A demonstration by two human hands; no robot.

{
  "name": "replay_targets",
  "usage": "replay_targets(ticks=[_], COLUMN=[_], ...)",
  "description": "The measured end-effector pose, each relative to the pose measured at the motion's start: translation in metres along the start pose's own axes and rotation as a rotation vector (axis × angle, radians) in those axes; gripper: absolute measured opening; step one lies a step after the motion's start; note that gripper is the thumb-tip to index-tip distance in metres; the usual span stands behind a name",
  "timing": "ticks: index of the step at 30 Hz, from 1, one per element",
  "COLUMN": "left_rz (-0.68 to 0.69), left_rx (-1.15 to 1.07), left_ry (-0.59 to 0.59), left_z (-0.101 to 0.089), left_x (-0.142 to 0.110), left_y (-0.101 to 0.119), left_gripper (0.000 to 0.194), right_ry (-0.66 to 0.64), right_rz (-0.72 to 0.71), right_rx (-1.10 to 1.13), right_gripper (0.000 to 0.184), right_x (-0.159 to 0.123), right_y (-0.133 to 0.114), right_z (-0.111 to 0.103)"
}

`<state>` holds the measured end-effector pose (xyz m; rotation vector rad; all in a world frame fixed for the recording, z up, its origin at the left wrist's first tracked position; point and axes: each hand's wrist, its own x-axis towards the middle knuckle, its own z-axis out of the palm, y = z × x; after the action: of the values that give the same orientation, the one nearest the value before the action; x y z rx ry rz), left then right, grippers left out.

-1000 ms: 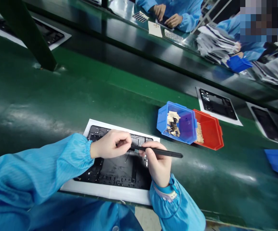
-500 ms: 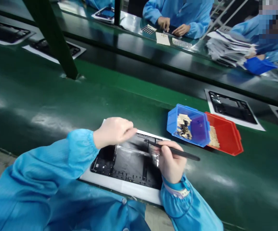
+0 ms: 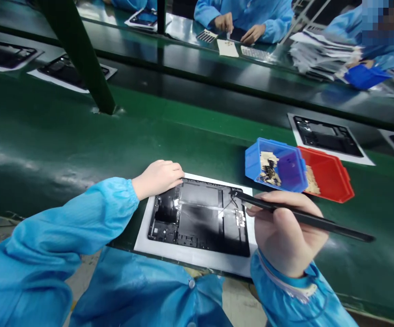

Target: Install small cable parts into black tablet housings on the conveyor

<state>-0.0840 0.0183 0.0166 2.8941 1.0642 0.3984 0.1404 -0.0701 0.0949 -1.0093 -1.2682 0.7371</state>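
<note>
A black tablet housing (image 3: pixel 200 218) lies on a white paper sheet (image 3: pixel 183 254) in front of me. My left hand (image 3: pixel 161 177) grips its far left corner, fingers bent together over the edge and thumb hidden. In my right hand (image 3: pixel 290 231) is a pair of black tweezers (image 3: pixel 306 217), held in a closed grip near the housing's right end. The tweezers' tips touch or hover just over the far right part of the housing, beside a short thin black wire; which of the two, I cannot tell.
Beyond my right hand stand a blue bin (image 3: pixel 275 165) with pale and black small pieces and a red bin (image 3: pixel 329 177) with pale pieces. More housings on paper, such as one (image 3: pixel 328 136) at right, line the bench behind. A green post (image 3: pixel 77 54) rises at left. Co-workers sit opposite.
My left hand has come down onto the housing's far left corner. My right hand, with the tweezers, has moved right and nearer to me, uncovering the housing's right end.
</note>
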Motion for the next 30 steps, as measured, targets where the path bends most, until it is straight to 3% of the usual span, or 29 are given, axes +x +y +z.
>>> replay_targets(ticks=[4, 7, 10, 14, 19, 30], left_rz=[0.038, -0.006, -0.055, -0.090, -0.068, -0.064], left_rx=[0.048, -0.107, -0.295, -0.448, -0.504, -0.507], left_ry=[0.060, 0.127, 0.121, 0.030, -0.009, -0.043], left_z=[-0.003, -0.007, -0.008, -0.006, -0.006, -0.005], left_x=[0.002, -0.011, -0.027, -0.038, -0.037, -0.038], left_y=[0.000, -0.008, -0.018, -0.026, -0.027, -0.029], left_gripper=[0.026, 0.023, 0.019, 0.017, 0.016, 0.015], right_ry=[-0.001, -0.034, -0.054, -0.094, -0.200, -0.224], right_rz=[0.092, 0.220, 0.301, 0.400, 0.515, 0.516], right_rx=[-0.014, -0.023, -0.036, -0.087, -0.186, -0.335], right_gripper=[0.010, 0.013, 0.012, 0.006, 0.012, 0.017], right_x=[0.006, 0.011, 0.011, 0.005, 0.005, 0.006], right_y=[0.003, 0.030, 0.062, 0.085, 0.086, 0.090], right_z=[0.030, 0.052, 0.066, 0.070, 0.072, 0.074])
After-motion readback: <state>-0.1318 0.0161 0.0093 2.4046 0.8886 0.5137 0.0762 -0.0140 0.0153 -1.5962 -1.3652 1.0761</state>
